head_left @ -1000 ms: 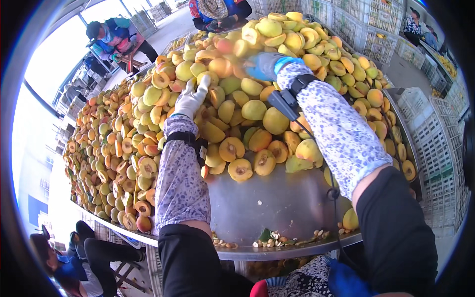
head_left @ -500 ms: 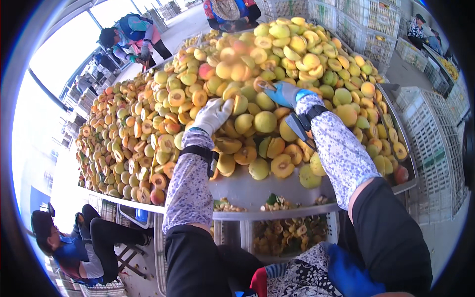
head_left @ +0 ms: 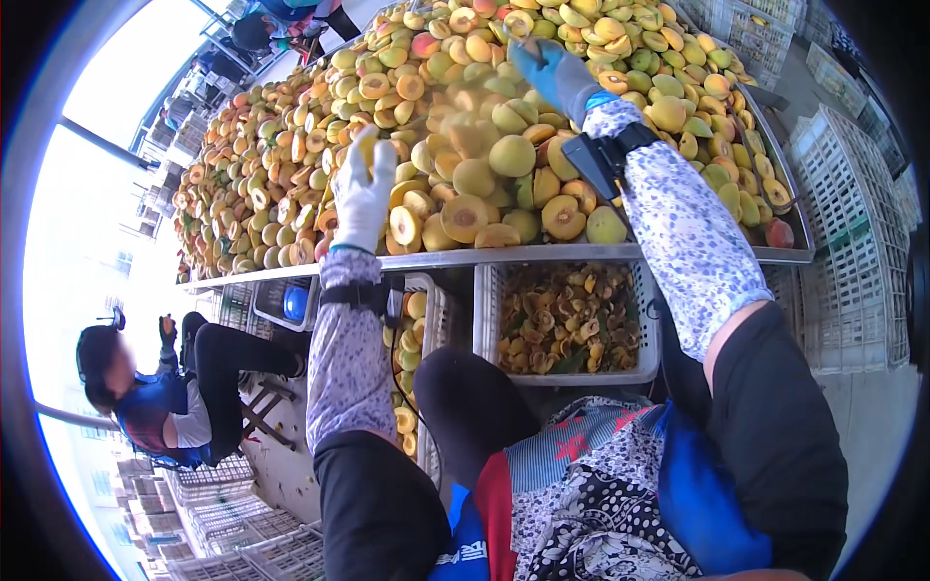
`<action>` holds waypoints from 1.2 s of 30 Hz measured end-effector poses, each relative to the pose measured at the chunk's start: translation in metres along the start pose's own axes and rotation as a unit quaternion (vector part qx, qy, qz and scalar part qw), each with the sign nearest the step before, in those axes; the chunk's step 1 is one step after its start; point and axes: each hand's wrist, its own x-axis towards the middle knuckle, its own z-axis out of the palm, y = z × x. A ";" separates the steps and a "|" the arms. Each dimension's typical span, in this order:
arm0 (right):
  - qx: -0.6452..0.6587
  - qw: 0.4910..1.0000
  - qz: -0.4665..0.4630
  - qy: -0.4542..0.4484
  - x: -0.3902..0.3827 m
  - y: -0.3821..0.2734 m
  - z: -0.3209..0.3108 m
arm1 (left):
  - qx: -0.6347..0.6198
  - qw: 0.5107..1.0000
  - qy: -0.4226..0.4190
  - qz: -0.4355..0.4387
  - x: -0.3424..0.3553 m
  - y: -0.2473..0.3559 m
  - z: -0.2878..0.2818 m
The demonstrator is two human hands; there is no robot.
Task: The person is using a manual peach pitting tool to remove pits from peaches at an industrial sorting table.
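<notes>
Across the upper half of the frame, a heap of yellow and orange fruit (head_left: 511,155), some whole and some halved, covers a metal table (head_left: 446,259), with the nearest pieces close to its front rim. Left of centre, the left hand (head_left: 360,198), in a white glove, points up the frame at the heap's near side; its fingers stand partly apart, and I cannot tell whether the yellow patch at their tips is a piece they hold or fruit lying behind. At top centre, the right hand (head_left: 560,77), in a blue and grey glove, hangs over the far part of the heap, its fingers stretched toward the upper left; whether they pinch anything I cannot tell. For good handling, each piece would best be taken lightly from the top of the pile, since soft cut flesh would probably bruise under a hard squeeze and pulling from below could start a slide over the rim. The dark device (head_left: 593,167) on the right wrist is better kept clear of the fruit. Below the rim, a white crate (head_left: 486,324) holds brownish scraps (head_left: 567,320), best kept apart from sound pieces.
</notes>
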 end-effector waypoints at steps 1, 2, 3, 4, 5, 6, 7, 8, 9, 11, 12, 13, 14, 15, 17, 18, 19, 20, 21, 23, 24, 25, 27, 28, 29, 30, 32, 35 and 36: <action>0.028 0.999 -0.043 0.017 -0.001 -0.016 -0.009 | 0.043 0.998 0.013 0.034 -0.011 0.006 -0.013; 0.079 0.994 -0.061 0.052 -0.001 -0.014 -0.011 | 0.137 0.989 -0.057 0.004 -0.029 0.016 -0.012; 0.137 0.983 -0.088 0.087 0.007 -0.015 -0.016 | 0.238 0.964 -0.117 -0.025 -0.046 0.028 -0.005; 0.193 0.977 -0.068 0.064 -0.008 -0.038 -0.022 | 0.252 0.966 -0.030 0.048 -0.065 0.017 0.007; 0.247 0.967 -0.045 0.038 -0.041 -0.063 -0.032 | 0.190 0.982 -0.010 0.008 -0.074 0.015 0.018; 0.230 0.972 -0.037 0.024 -0.071 -0.085 -0.050 | 0.170 0.985 -0.040 -0.016 -0.071 0.024 0.020; 0.209 0.977 -0.028 0.009 -0.097 -0.100 -0.061 | 0.145 0.986 -0.069 -0.043 -0.070 0.029 0.019; 0.190 0.982 -0.012 -0.012 -0.117 -0.109 -0.066 | 0.111 0.991 -0.070 -0.028 -0.071 0.022 0.022; 0.165 0.986 0.009 -0.033 -0.134 -0.113 -0.069 | 0.070 0.995 -0.076 -0.014 -0.074 0.012 0.024; 0.134 0.987 0.004 -0.084 -0.166 -0.112 -0.071 | 0.099 0.991 -0.087 -0.023 -0.083 0.006 0.006; 0.115 0.988 0.001 -0.101 -0.178 -0.114 -0.077 | 0.116 0.986 -0.116 -0.029 -0.082 0.003 -0.004; 0.120 0.988 -0.001 -0.099 -0.188 -0.116 -0.080 | 0.135 0.979 -0.148 -0.039 -0.083 -0.003 -0.012; 0.125 0.987 -0.002 -0.096 -0.198 -0.119 -0.083 | 0.148 0.979 -0.133 -0.047 -0.083 -0.006 -0.014; 0.124 0.989 0.003 -0.085 -0.205 -0.119 -0.090 | 0.179 0.970 -0.150 -0.064 -0.078 0.000 -0.011; 0.113 0.989 -0.023 -0.090 -0.220 -0.127 -0.098 | 0.238 0.949 -0.185 -0.097 -0.069 0.011 -0.012; 0.098 0.989 -0.084 -0.079 -0.224 -0.128 -0.105 | 0.236 0.954 -0.168 -0.080 -0.064 0.014 -0.012; 0.084 0.983 -0.143 -0.077 -0.227 -0.127 -0.107 | 0.236 0.957 -0.152 -0.072 -0.065 0.012 -0.015; 0.066 0.980 -0.173 -0.071 -0.230 -0.130 -0.113 | 0.206 0.974 -0.063 -0.068 -0.067 0.010 -0.015; 0.050 0.975 -0.204 -0.068 -0.231 -0.136 -0.119 | 0.174 0.982 0.026 -0.068 -0.070 0.006 -0.017; 0.044 0.979 -0.176 -0.098 -0.240 -0.145 -0.123 | -0.068 0.984 0.082 -0.140 -0.066 0.018 -0.023; 0.053 0.983 -0.117 -0.133 -0.245 -0.148 -0.120 | -0.226 0.950 0.115 -0.183 -0.064 0.039 -0.021; 0.067 0.981 -0.062 -0.169 -0.252 -0.155 -0.117 | -0.374 0.888 0.148 -0.221 -0.064 0.063 -0.024; 0.103 0.977 -0.014 -0.186 -0.269 -0.149 -0.100 | -0.439 0.869 0.126 -0.187 -0.073 0.108 -0.014; 0.123 0.975 0.017 -0.187 -0.274 -0.139 -0.088 | -0.434 0.876 0.122 -0.173 -0.084 0.132 -0.010; 0.145 0.972 -0.006 -0.184 -0.278 -0.129 -0.077 | -0.429 0.882 0.119 -0.155 -0.094 0.152 -0.005; 0.170 0.968 -0.030 -0.184 -0.283 -0.119 -0.064 | -0.434 0.878 0.107 -0.173 -0.103 0.155 0.006; 0.137 0.975 -0.145 -0.094 -0.283 -0.087 -0.026 | -0.533 0.822 0.106 -0.169 -0.120 0.169 0.020; 0.102 0.978 -0.167 -0.069 -0.287 -0.057 -0.006 | -0.729 0.657 0.052 -0.187 -0.140 0.180 0.029; 0.106 0.976 -0.181 -0.053 -0.290 -0.062 -0.004 | -0.708 0.681 0.070 -0.175 -0.145 0.173 0.029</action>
